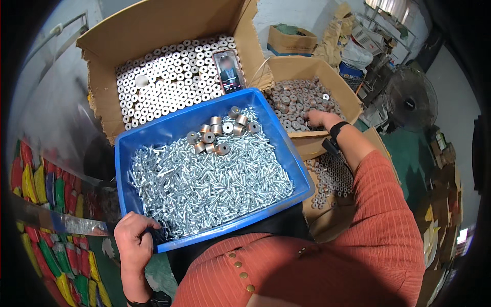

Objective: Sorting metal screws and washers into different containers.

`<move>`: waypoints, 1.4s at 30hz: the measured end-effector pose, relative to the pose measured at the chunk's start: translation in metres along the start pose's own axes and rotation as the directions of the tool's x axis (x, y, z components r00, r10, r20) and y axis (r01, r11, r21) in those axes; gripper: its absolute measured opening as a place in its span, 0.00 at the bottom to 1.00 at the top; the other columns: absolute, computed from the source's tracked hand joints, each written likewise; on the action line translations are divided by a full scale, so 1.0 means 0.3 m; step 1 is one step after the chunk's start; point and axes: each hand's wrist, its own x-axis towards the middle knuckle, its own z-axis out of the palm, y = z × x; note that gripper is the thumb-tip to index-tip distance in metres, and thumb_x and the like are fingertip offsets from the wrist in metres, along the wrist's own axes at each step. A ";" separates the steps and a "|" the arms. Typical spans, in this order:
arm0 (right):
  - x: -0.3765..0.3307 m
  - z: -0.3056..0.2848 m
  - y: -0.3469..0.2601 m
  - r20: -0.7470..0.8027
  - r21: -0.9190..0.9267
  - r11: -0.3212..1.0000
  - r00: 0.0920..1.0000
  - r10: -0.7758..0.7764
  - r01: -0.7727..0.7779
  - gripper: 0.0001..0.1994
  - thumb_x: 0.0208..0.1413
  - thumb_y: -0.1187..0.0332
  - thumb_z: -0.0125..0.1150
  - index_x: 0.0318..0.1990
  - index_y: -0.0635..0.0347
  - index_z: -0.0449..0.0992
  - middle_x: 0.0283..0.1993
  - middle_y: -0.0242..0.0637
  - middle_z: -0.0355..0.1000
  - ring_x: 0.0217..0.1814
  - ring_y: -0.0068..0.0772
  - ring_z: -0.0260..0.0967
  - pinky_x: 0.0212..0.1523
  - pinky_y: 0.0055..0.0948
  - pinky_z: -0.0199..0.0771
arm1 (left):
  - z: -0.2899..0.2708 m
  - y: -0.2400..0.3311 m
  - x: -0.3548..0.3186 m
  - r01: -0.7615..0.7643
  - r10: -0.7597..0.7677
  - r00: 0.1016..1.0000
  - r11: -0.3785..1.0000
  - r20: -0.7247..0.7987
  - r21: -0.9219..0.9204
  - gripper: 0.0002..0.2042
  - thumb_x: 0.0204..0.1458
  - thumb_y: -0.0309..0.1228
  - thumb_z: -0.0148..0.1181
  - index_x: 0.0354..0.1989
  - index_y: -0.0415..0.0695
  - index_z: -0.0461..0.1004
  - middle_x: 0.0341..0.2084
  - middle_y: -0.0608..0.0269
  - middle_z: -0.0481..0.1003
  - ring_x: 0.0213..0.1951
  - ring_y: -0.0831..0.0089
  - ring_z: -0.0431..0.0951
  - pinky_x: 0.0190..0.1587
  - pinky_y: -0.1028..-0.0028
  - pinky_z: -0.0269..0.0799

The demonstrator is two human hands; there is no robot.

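Observation:
A blue plastic tub (302, 192) is in front of me, full of small shiny metal pins (215, 179). On top of the pins, toward the far side, sits a loose pile of metal rollers (208, 137) with centre holes. At the tub's near left corner, my left hand (134, 236) is closed over the rim, its fingertips at the pins. My right hand (319, 119) reaches into a cardboard box (343, 91) at the right, among many similar rollers (294, 100). Its fingers are curled down at the rollers, and what they hold is hidden.
Behind the tub, a large open carton (169, 23) holds rows of rollers and a phone (228, 71). Below my right arm lies another carton (332, 225) with small ring-shaped parts. A fan (410, 102) stands at the right. Colourful bundles (56, 194) fill the left.

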 end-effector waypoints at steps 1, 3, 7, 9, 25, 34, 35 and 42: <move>0.004 0.001 -0.009 0.012 -0.046 0.998 0.999 -0.033 0.034 0.25 0.50 0.73 0.58 0.59 0.56 0.72 0.55 0.50 0.74 0.58 0.53 0.71 0.55 0.47 0.71 | -0.003 -0.004 -0.001 0.003 -0.003 1.000 1.000 0.011 0.001 0.12 0.28 0.16 0.46 0.21 0.38 0.75 0.18 0.55 0.73 0.23 0.55 0.70 0.30 0.65 0.66; 0.016 0.013 0.014 0.018 -0.082 0.995 0.998 -0.063 0.065 0.25 0.49 0.71 0.62 0.58 0.58 0.72 0.53 0.52 0.74 0.57 0.54 0.71 0.55 0.46 0.72 | 0.003 -0.008 0.001 0.000 0.000 1.000 1.000 0.000 -0.016 0.12 0.28 0.16 0.46 0.21 0.38 0.75 0.18 0.55 0.73 0.23 0.56 0.71 0.30 0.65 0.67; 0.045 0.034 0.057 0.034 -0.140 0.989 0.999 -0.033 0.037 0.23 0.46 0.70 0.65 0.53 0.60 0.73 0.51 0.51 0.75 0.56 0.54 0.71 0.54 0.45 0.73 | 0.004 0.001 0.002 -0.004 0.004 1.000 1.000 -0.008 -0.029 0.12 0.27 0.16 0.46 0.21 0.38 0.75 0.18 0.55 0.73 0.24 0.56 0.72 0.31 0.66 0.68; 0.041 0.021 0.046 0.002 -0.170 0.985 0.999 -0.038 0.037 0.23 0.46 0.70 0.65 0.53 0.59 0.74 0.50 0.51 0.75 0.55 0.54 0.72 0.53 0.45 0.73 | 0.004 0.002 0.006 -0.007 0.007 1.000 1.000 -0.018 -0.030 0.11 0.28 0.16 0.46 0.20 0.38 0.75 0.18 0.55 0.73 0.23 0.56 0.71 0.30 0.66 0.67; -0.624 -0.458 -0.781 -0.522 0.034 0.893 0.770 -0.368 0.449 0.14 0.51 0.60 0.63 0.38 0.60 0.82 0.29 0.42 0.78 0.30 0.35 0.76 0.33 0.35 0.75 | -0.015 -0.031 -0.030 -0.085 0.082 0.996 0.992 -0.030 -0.095 0.10 0.33 0.15 0.49 0.22 0.39 0.76 0.19 0.53 0.74 0.25 0.55 0.73 0.33 0.63 0.70; -0.550 -0.322 -0.926 -0.411 -0.295 0.955 0.906 -0.104 -0.025 0.13 0.49 0.62 0.63 0.34 0.62 0.82 0.34 0.48 0.79 0.39 0.51 0.78 0.39 0.45 0.79 | -0.063 -0.131 -0.232 -0.455 0.356 0.813 0.882 -0.461 -0.122 0.11 0.35 0.15 0.50 0.27 0.36 0.76 0.22 0.55 0.72 0.29 0.59 0.72 0.36 0.65 0.69; -0.594 -0.341 -0.953 -0.408 -0.303 0.953 0.904 -0.128 -0.002 0.13 0.49 0.61 0.62 0.35 0.62 0.82 0.34 0.49 0.78 0.39 0.52 0.78 0.39 0.45 0.79 | -0.067 -0.183 -0.311 -0.390 0.272 0.838 0.905 -0.473 -0.170 0.10 0.36 0.15 0.49 0.27 0.36 0.76 0.22 0.55 0.72 0.29 0.59 0.72 0.37 0.65 0.70; -0.756 -0.519 -1.262 0.053 0.623 0.716 0.896 -0.440 0.315 0.18 0.57 0.52 0.65 0.38 0.60 0.81 0.22 0.25 0.69 0.19 0.17 0.60 0.19 0.21 0.59 | 0.339 -0.708 -0.586 0.456 -0.412 0.887 0.853 0.208 -0.256 0.07 0.48 0.28 0.59 0.31 0.45 0.82 0.29 0.55 0.81 0.35 0.60 0.82 0.42 0.68 0.76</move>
